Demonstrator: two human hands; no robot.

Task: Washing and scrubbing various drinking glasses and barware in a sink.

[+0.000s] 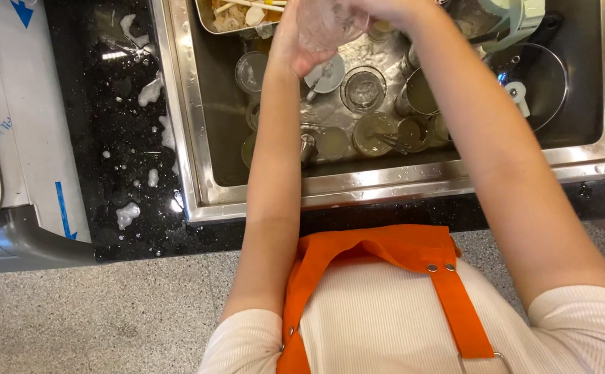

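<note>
Over the steel sink [199,173], my left hand [290,43] grips a clear drinking glass [329,24] at the top edge of the view. My right hand [392,10] closes on the same glass from the right; its fingers are mostly cut off by the frame. Below the glass, several glasses and cups [363,90] sit in murky water in the basin.
A metal tray with food scraps [230,21] rests at the sink's back left. A clear lid [534,83] and a pale green item [517,17] lie at the right. Foam patches dot the black counter [129,138]. A grey conveyor surface [32,138] runs along the left.
</note>
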